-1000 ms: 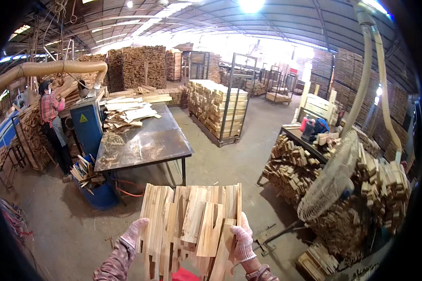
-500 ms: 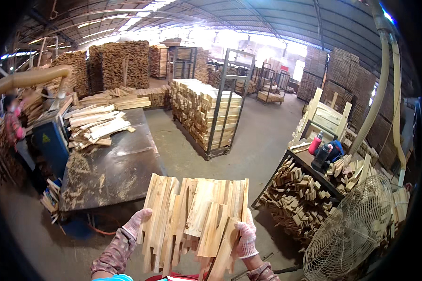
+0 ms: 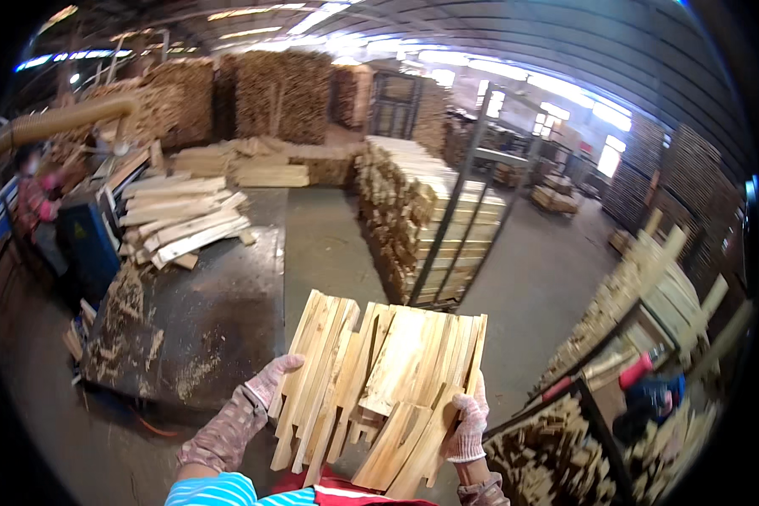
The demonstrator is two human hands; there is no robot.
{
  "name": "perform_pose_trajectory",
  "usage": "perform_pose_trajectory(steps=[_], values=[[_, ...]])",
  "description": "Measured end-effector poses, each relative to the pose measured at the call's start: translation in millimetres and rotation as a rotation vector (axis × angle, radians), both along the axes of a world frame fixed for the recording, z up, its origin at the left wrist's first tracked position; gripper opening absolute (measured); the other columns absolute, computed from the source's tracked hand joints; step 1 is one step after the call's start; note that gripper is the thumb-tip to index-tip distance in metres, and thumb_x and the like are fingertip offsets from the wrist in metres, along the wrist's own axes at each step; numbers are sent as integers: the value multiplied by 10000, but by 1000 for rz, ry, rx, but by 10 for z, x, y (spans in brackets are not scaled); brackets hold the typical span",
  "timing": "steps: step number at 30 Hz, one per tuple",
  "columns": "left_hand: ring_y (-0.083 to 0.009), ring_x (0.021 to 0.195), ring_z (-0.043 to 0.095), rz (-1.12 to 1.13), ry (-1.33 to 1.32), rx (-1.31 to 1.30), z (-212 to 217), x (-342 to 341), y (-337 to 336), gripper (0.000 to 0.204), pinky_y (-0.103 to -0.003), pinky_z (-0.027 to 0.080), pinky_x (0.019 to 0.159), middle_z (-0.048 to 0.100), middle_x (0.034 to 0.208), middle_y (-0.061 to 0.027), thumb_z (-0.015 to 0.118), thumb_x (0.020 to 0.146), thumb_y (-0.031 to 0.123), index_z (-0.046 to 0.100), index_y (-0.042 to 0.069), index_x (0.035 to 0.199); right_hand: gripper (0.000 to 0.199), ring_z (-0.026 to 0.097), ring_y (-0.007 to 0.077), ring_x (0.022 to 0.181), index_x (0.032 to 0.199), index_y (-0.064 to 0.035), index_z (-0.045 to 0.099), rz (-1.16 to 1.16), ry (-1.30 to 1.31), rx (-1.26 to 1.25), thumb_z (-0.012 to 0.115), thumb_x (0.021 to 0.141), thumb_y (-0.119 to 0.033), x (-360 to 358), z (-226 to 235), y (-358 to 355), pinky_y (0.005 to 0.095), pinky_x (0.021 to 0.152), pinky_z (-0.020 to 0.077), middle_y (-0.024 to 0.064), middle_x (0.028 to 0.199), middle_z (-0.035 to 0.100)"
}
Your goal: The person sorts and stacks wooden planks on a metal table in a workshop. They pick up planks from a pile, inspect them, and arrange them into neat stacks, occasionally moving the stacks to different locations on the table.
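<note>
Pale, straight-grained wood strips (image 3: 405, 358), flat and uneven-ended, form a bundle near centre, clamped between the knit-gloved left hand (image 3: 276, 378) and right hand (image 3: 468, 426), one at each side. Left, loose slats (image 3: 190, 221) lie on a dark, sawdust-strewn counter (image 3: 236, 329). Farther off, a metal rack (image 3: 449, 202) holds stacked boards (image 3: 396, 202); near right, a dark-framed shelf (image 3: 600, 436) holds short offcuts (image 3: 548, 447).

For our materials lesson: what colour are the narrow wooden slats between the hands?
The wooden slats: pale tan with browner streaks; clearest in the head view.
</note>
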State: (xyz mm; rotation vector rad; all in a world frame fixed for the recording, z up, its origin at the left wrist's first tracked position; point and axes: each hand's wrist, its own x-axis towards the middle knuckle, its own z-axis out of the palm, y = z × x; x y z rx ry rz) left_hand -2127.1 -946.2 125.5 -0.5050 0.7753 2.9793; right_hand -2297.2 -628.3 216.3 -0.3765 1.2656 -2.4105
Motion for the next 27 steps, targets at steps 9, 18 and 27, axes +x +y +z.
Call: perform_pose_trajectory(steps=[9,18,27], values=[[-344,1124,682,318,-50,-46,12,-1068,-1073,666,-497,538,1021,682,1263,-196,722,869,345,545,-13,1402,805,619,249,1112,1539,41,332,240,29,120,540,769,-69,-1965,-101,-1641,354,982,532,175,1337,583],[-334,1071,699,361,-64,19,-158,-2477,-2761,594,-481,571,969,689,1221,-206,642,920,316,543,-39,1386,771,598,224,1187,1548,-2,339,367,6,44,563,813,-64,-3524,-215,-3493,362,1048,495,126,1375,575],[-233,973,696,602,-270,-530,-675,-3226,-4702,390,-380,577,884,711,1121,-114,591,1014,317,646,7,1245,795,607,239,1177,1571,-25,322,563,-93,-2,572,817,-46,-4771,-315,-5643,371,1035,510,133,1367,585]])
